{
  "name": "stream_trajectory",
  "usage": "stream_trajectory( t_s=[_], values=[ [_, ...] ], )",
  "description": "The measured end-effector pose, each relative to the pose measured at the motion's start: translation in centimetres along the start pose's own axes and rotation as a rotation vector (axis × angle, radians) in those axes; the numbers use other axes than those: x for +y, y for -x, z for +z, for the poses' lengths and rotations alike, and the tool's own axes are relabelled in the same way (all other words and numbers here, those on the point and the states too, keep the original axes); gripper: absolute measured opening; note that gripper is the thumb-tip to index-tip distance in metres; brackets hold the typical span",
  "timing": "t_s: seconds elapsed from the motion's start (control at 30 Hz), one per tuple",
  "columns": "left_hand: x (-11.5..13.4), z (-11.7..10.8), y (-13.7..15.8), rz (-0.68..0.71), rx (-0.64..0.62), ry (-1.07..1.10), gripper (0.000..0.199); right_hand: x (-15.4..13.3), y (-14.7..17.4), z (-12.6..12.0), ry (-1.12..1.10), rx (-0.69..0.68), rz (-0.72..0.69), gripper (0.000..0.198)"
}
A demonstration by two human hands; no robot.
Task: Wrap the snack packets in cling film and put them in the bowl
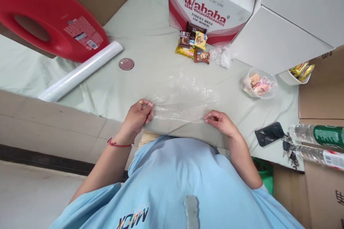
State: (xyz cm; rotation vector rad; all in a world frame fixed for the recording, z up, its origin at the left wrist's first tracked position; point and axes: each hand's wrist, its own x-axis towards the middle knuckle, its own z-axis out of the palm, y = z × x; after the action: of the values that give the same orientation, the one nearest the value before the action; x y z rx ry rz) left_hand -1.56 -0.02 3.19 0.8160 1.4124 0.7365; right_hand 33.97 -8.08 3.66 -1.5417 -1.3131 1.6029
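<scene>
A clear plastic bag (185,94) lies flat on the pale green table cloth (139,35), its near edge at the table's front. My left hand (138,116) pinches the bag's near left corner. My right hand (221,121) pinches its near right corner. Both hands rest at the table edge, just in front of my light blue shirt. A small pile of wrapped snack packets (194,44) lies beyond the bag, against a Wahaha water carton (209,5).
A white roll (80,71) and a red plastic jug (45,18) lie at the left, a small round disc (126,63) near them. At the right are grey boxes (279,39), a clear cup of sweets (259,84), a black phone (269,133), keys (290,148) and water bottles (319,136).
</scene>
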Motion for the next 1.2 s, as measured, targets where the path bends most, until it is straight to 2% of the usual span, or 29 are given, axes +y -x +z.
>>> stream_trajectory(
  t_s=[0.1,0.23,0.3,0.4,0.5,0.57,0.63,0.7,0.77,0.83,0.87,0.97,1.07,1.2],
  values=[
    [-0.1,0.1,0.0,0.006,0.012,0.011,0.022,-0.7,-0.1,-0.1,0.034,0.131,-0.111,0.024],
    [-0.3,0.2,0.0,0.015,0.02,-0.018,0.024,-1.8,0.4,-0.4,-0.037,0.146,-0.195,0.029],
    [-0.5,0.2,0.0,0.031,0.021,-0.047,0.024,-1.8,0.6,-0.2,-0.091,0.151,-0.152,0.033],
    [-0.8,0.3,0.0,0.068,0.038,-0.176,0.021,-0.9,0.7,0.4,-0.163,0.155,-0.01,0.037],
    [-1.2,0.6,0.3,0.232,0.196,-0.494,0.021,0.1,0.6,0.8,-0.177,0.221,0.104,0.036],
    [-1.3,1.2,0.5,0.416,0.338,-0.71,0.032,0.5,0.5,1.0,-0.179,0.269,0.132,0.034],
    [-1.2,2.0,0.7,0.607,0.383,-0.855,0.041,0.7,0.5,0.9,-0.183,0.287,0.133,0.031],
    [-0.9,2.7,0.6,0.785,0.251,-0.93,0.041,0.6,0.4,0.8,-0.18,0.288,0.123,0.03],
    [-0.6,3.2,0.0,0.919,0.01,-0.959,0.04,0.5,0.4,0.7,-0.166,0.278,0.115,0.03],
    [-0.3,3.5,-0.9,0.977,-0.18,-0.984,0.042,0.6,0.4,0.5,-0.149,0.275,0.108,0.031],
    [-0.2,3.6,-1.4,0.975,-0.224,-1.004,0.043,0.6,0.5,0.4,-0.142,0.279,0.104,0.032],
    [0.0,3.5,-2.8,0.884,-0.225,-1.053,0.049,1.0,0.9,0.2,-0.143,0.312,0.082,0.036],
    [0.2,3.2,-3.4,0.767,-0.219,-1.008,0.055,1.5,1.8,0.0,-0.153,0.331,0.059,0.037],
    [0.1,3.3,-3.4,0.693,-0.194,-0.869,0.04,2.4,3.0,-0.4,-0.11,0.355,0.05,0.035]
  ],
)
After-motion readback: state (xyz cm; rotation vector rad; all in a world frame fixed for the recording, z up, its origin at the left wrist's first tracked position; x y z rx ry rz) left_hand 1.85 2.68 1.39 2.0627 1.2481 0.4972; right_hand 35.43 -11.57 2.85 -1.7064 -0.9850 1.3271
